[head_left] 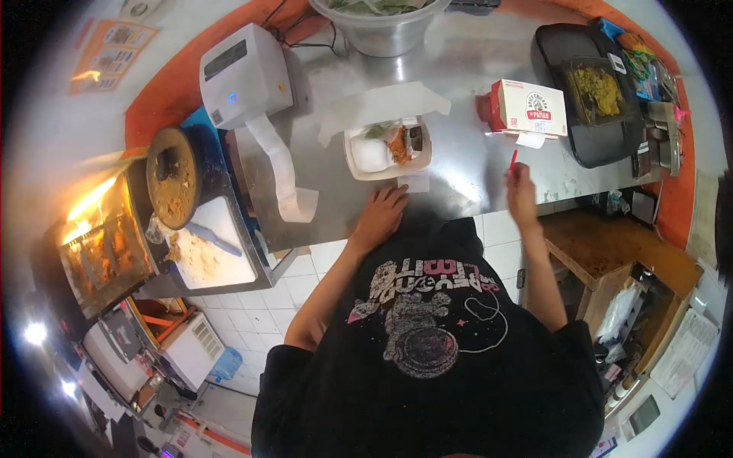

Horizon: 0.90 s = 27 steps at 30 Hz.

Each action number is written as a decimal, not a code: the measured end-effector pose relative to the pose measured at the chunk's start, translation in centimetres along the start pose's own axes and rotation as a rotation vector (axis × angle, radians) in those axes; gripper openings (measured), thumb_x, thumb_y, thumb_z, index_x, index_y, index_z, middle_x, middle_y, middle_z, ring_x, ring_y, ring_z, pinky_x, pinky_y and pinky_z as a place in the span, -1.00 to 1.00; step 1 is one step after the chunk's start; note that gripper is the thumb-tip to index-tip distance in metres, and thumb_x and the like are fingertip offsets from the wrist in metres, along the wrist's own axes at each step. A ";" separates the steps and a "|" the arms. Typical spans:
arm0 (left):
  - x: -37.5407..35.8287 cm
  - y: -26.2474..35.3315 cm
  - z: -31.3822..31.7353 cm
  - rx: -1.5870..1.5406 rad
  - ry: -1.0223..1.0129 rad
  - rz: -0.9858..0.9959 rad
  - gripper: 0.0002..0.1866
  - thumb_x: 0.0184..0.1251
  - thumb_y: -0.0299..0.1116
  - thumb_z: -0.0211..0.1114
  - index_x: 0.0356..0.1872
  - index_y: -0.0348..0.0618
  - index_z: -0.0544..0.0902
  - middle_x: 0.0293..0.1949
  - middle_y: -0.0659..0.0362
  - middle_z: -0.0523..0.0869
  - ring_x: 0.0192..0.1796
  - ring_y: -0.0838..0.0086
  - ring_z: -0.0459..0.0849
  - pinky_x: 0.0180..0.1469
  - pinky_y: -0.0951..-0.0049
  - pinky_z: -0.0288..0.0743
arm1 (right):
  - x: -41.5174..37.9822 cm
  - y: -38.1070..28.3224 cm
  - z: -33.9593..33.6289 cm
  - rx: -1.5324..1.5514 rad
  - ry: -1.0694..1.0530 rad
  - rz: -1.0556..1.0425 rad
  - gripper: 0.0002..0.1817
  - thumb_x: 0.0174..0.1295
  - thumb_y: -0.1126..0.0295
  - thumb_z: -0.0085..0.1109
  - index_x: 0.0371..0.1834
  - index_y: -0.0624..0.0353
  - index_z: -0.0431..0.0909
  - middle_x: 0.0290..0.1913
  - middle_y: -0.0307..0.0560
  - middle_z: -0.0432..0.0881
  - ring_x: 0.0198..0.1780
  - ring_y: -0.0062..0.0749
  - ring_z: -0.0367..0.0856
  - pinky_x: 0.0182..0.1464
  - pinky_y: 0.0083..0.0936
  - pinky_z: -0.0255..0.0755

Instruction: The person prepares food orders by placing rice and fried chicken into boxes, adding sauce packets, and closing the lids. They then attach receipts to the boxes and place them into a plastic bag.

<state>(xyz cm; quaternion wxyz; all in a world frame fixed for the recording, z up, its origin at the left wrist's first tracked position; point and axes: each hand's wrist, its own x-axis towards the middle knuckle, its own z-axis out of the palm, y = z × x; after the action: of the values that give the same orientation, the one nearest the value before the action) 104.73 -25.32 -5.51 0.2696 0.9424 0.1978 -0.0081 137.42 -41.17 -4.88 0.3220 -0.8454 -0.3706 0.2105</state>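
Red item (514, 159) in curled right hand (522, 197)

The open box (379, 176) is paper, the counter (466, 69) glossy metal.

Slim stick (514, 159) is red, box (546, 114) wht & red, both ~2 o'clk; tee (420, 359) blk w/ wht-pink print, 6 o'clk.

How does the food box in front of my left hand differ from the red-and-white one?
The food box stands open with its lid flap folded back; the red-and-white box looks shut. The food box shows a white mound inside, while the red-and-white box hides any contents. The food box shows plain pale surfaces; the red-and-white box shows a printed logo. Both rest on the metal counter.
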 end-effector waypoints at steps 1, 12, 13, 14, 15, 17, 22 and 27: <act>0.0 0.0 0.2 -0.005 0.000 -0.007 -0.52 0.20 -0.43 0.26 0.19 -0.15 0.51 0.35 0.10 0.41 0.36 0.16 0.37 0.38 0.05 0.27 | -0.9 -3.4 1.2 0.223 -0.023 0.003 -0.78 0.46 0.36 0.02 -0.01 0.30 0.36 -0.29 0.12 0.66 -0.25 -0.12 0.73 -0.23 -0.34 0.59; 0.0 -1.3 1.0 -0.069 -0.005 0.150 -0.60 0.20 -0.47 0.21 0.09 -0.29 0.54 0.30 -0.01 0.46 0.39 0.14 0.40 0.45 0.06 0.24 | -3.9 -10.5 13.1 0.501 -0.208 -0.243 -0.88 0.15 0.58 0.25 -0.27 0.30 0.52 -0.20 0.01 0.62 -0.21 -0.29 0.67 -0.12 -0.50 0.54; 0.0 -1.3 0.8 -0.070 -0.006 0.149 -0.60 0.20 -0.47 0.21 0.09 -0.29 0.54 0.30 -0.01 0.46 0.39 0.14 0.40 0.45 0.06 0.24 | -3.9 -10.6 13.3 0.475 -0.172 -0.282 -0.87 0.15 0.58 0.25 -0.24 0.30 0.54 -0.20 0.01 0.63 -0.21 -0.29 0.67 -0.12 -0.49 0.54; -0.1 -1.3 0.6 -0.065 -0.007 0.161 -0.61 0.18 -0.47 0.22 0.07 -0.30 0.55 0.30 -0.02 0.46 0.39 0.13 0.40 0.44 0.07 0.25 | -3.9 -10.7 13.5 0.449 -0.136 -0.321 -0.85 0.16 0.57 0.24 -0.21 0.31 0.56 -0.21 0.01 0.63 -0.21 -0.28 0.67 -0.13 -0.48 0.54; -0.2 -1.3 0.4 -0.060 -0.008 0.175 -0.62 0.16 -0.47 0.23 0.05 -0.31 0.57 0.30 -0.03 0.47 0.39 0.13 0.40 0.44 0.08 0.25 | -4.1 -10.8 13.7 0.448 -0.137 -0.318 -0.85 0.16 0.57 0.24 -0.21 0.31 0.56 -0.21 0.01 0.63 -0.21 -0.28 0.67 -0.13 -0.48 0.54; -0.2 -1.4 0.3 -0.061 -0.016 0.181 -0.63 0.16 -0.47 0.23 0.03 -0.31 0.57 0.30 -0.03 0.47 0.39 0.13 0.39 0.43 0.09 0.26 | -4.1 -10.9 14.0 0.479 -0.120 -0.281 -0.86 0.17 0.56 0.24 -0.21 0.32 0.57 -0.22 0.03 0.64 -0.21 -0.27 0.68 -0.13 -0.48 0.53; -0.2 -1.7 0.7 -0.083 0.001 0.192 -0.69 0.18 -0.47 0.22 -0.03 -0.32 0.59 0.30 -0.03 0.46 0.40 0.13 0.39 0.43 0.13 0.28 | -4.3 -11.2 14.0 0.454 -0.067 -0.221 -0.87 0.18 0.52 0.24 -0.24 0.33 0.60 -0.24 0.03 0.65 -0.22 -0.27 0.68 -0.13 -0.47 0.53; -0.1 -1.7 1.1 -0.072 0.028 0.192 -0.74 0.18 -0.47 0.22 -0.11 -0.32 0.61 0.30 -0.02 0.47 0.38 0.15 0.41 0.42 0.14 0.30 | -4.6 -10.9 14.0 0.497 -0.098 -0.147 -0.88 0.18 0.51 0.24 -0.26 0.34 0.61 -0.29 0.02 0.66 -0.26 -0.29 0.67 -0.15 -0.49 0.52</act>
<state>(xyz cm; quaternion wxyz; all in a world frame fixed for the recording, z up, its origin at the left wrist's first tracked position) 104.07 -24.61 -7.24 0.3000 0.9468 0.1105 0.0382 120.81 -33.60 -6.55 0.5159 -0.6998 -0.3832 0.3119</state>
